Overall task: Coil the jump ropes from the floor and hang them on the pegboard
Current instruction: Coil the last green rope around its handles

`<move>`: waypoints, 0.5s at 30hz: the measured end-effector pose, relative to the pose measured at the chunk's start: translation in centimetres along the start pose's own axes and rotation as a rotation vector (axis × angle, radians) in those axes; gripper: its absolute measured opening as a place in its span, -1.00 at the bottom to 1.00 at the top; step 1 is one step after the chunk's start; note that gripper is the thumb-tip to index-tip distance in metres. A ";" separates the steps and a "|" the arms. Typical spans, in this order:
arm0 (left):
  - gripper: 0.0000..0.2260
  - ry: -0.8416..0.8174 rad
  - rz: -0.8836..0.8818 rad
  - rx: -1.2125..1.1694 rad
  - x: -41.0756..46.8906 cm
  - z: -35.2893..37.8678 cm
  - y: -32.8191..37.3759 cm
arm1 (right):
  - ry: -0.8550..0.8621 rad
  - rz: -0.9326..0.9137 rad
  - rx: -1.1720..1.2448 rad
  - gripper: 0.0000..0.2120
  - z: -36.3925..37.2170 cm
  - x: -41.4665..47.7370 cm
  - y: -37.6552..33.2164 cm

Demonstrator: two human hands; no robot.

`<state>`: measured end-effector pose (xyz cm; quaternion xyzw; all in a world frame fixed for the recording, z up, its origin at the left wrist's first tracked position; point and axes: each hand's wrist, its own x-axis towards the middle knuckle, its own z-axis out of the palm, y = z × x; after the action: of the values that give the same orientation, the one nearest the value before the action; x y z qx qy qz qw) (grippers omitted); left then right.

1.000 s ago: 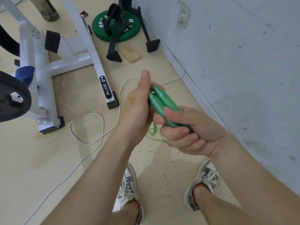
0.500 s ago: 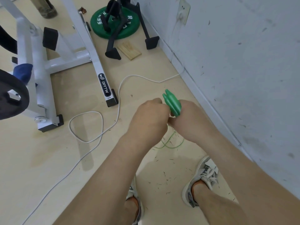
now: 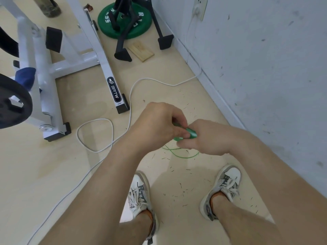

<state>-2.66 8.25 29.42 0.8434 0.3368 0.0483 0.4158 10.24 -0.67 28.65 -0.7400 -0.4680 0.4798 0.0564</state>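
At frame centre my left hand (image 3: pixel 159 124) and right hand (image 3: pixel 207 138) both curl around the green jump rope (image 3: pixel 192 133) handles. Its cord (image 3: pixel 184 155) hangs looped just below. Coiling seems under way and hanging remains, with no pegboard in sight. Farther up, a white cable (image 3: pixel 131 96) lies on the floor (image 3: pixel 53 174).

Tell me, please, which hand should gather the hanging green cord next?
Probably the left hand. The right hand wraps the green handles and should keep them; the left only pinches their end, so it can let go and reach the cord hanging below.

wall (image 3: pixel 265 68) close right, floor (image 3: pixel 53 165) open left
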 end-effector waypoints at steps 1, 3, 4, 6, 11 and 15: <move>-0.84 -0.011 -0.014 -0.028 0.0 -0.3 -0.2 | -0.031 0.000 0.014 -0.69 -0.2 -0.1 -0.1; -0.85 -0.072 -0.048 -0.134 -0.1 -1.0 -0.3 | -0.108 -0.008 0.042 -0.73 -0.5 -0.6 -0.4; -0.87 -0.117 -0.061 -0.191 -0.2 -1.4 -0.3 | -0.156 -0.022 0.055 -0.74 -0.7 -0.9 -0.5; -0.87 -0.225 -0.079 -0.296 -0.3 -1.9 -0.6 | -0.259 -0.073 0.099 -0.76 -0.9 -1.5 -0.7; -0.74 -0.436 -0.163 -0.861 -0.4 -2.0 -1.0 | -0.362 -0.296 0.345 -0.79 -2.0 -2.7 -1.1; -0.68 -0.189 -0.211 -1.054 0.4 -0.2 -0.2 | -0.158 -0.303 0.605 -0.76 -2.6 -2.5 -0.5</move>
<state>-2.51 8.74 29.33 0.4831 0.3109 0.0927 0.8133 11.62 -1.29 31.89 -0.5724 -0.4118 0.6389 0.3074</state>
